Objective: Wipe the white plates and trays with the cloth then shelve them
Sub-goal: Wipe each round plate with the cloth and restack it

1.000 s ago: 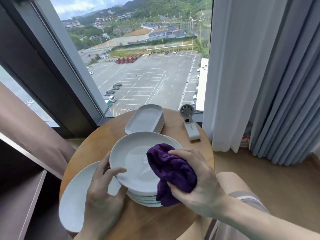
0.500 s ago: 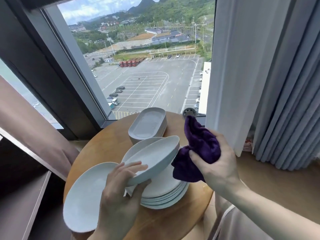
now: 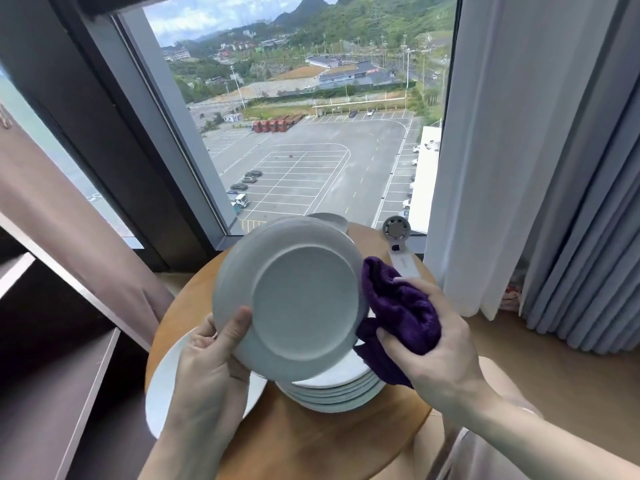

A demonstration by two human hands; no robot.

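My left hand (image 3: 211,358) grips a white plate (image 3: 294,299) by its lower left rim and holds it tilted up, its underside facing me. Just right of the plate, my right hand (image 3: 436,355) grips a bunched purple cloth (image 3: 398,310), which touches the plate's right edge. Below them a stack of several white plates (image 3: 332,389) sits on the round wooden table (image 3: 311,441). A large white plate (image 3: 162,386) lies flat at the table's left edge, partly under my left arm. The white trays (image 3: 332,220) are almost fully hidden behind the raised plate.
A small white handheld fan (image 3: 398,244) lies at the table's far right. Dark shelves (image 3: 52,375) stand to the left of the table. The window is right behind the table, and grey curtains (image 3: 536,168) hang on the right.
My left hand has lifted the top plate off the stack and turned it up until its underside faces me. My right hand with the cloth has stayed beside the plate's right edge.
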